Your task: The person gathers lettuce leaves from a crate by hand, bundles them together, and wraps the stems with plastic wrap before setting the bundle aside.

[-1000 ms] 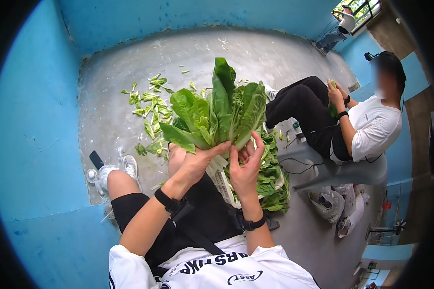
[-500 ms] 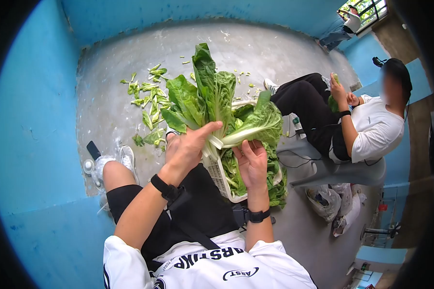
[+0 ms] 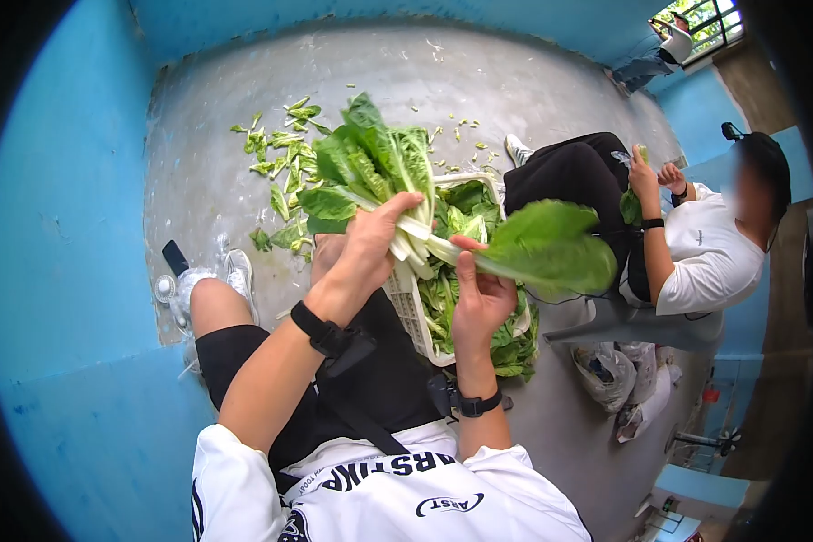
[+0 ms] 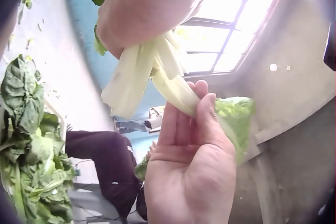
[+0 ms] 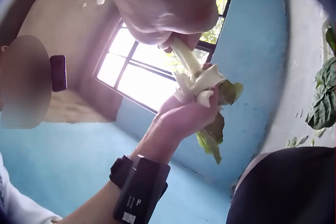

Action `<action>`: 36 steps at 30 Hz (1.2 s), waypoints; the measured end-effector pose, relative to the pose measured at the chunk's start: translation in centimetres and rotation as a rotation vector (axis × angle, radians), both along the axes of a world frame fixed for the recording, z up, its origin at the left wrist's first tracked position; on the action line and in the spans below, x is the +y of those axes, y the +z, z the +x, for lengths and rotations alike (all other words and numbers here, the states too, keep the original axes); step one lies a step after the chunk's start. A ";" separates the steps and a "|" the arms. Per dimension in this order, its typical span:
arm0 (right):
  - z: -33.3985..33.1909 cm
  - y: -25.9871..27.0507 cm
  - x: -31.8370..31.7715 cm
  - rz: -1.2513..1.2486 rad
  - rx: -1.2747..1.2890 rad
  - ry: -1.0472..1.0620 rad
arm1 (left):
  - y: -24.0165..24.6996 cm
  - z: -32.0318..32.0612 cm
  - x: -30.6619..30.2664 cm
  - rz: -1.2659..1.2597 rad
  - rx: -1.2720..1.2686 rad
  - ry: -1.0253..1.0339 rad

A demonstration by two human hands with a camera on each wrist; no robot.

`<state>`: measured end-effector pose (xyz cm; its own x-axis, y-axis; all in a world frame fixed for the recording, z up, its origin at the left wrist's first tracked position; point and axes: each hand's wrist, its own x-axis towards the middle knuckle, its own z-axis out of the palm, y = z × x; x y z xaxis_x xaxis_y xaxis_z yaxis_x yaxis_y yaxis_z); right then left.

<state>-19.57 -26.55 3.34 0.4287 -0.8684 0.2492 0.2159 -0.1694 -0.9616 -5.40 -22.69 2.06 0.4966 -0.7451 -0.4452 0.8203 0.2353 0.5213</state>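
Our left hand [image 3: 363,257] is clamped round the pale stalks of a bunch of greens [image 3: 370,163]. The thumb lies across the front and the fingers curl behind, so the leaves fan up and away from us. Our right hand [image 3: 481,303] pinches the stalk of a single leaf [image 3: 551,251] between thumb and fingers. The leaf bends out broad and flat to the right. Its white base runs back to the bunch, just beside our left thumb, and we cannot tell whether it is joined there or already loose. The left wrist view shows the stalk lying along our right fingers with the thumb pressed on top of it. In the right wrist view our left fist is closed round the cut ends of the stalks.

We hold both the bunch and the leaf in the air, above our lap and over a white basket [image 3: 408,327]. The basket sits between our knees and is piled with loose greens [image 3: 465,203]. Each of our forearms carries a black wristband [image 3: 321,332].

Beyond the bunch, green scraps [image 3: 280,163] lie scattered on the grey floor [image 3: 208,181]. Our left shoe [image 3: 239,285] rests near them. To the right sits a second person [image 3: 705,248] in a white shirt and dark trousers, with both hands on some greens of their own. Blue walls [image 3: 54,226] close in the space, and a window [image 3: 709,18] shows at the top right.
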 end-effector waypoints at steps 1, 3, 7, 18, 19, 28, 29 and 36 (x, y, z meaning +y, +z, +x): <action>0.2 0.6 0.3 -0.043 -0.005 -0.079 | 0.2 0.0 -0.6 -0.017 0.010 0.007; -0.2 0.7 -0.1 -0.160 -0.013 -0.215 | 0.4 0.4 -1.0 0.023 -0.060 0.058; -1.7 3.7 -2.4 -0.230 -0.010 -0.178 | -0.1 2.7 -0.9 0.099 -0.182 0.059; 3.0 0.7 -3.8 -0.390 0.472 -0.082 | 2.6 1.6 0.3 -0.132 0.082 -0.354; 3.0 0.9 -3.8 -0.408 0.458 -0.086 | 1.9 1.3 0.4 -0.130 0.082 -0.356; 2.3 2.2 -1.8 -0.669 0.502 0.093 | 2.7 -0.4 0.4 -0.236 -0.341 -0.281; 1.9 2.5 -1.6 -0.681 0.525 0.127 | 2.3 -0.7 0.5 -0.249 -0.283 -0.277; 0.9 2.3 0.1 -0.866 0.596 0.065 | 3.0 -1.3 2.2 -0.183 0.017 -0.149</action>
<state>-18.69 -26.47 5.67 0.7252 -0.4655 0.5073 -0.2189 -0.8545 -0.4711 -6.69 -20.48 5.06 0.3687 -0.8787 -0.3033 0.8614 0.2004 0.4668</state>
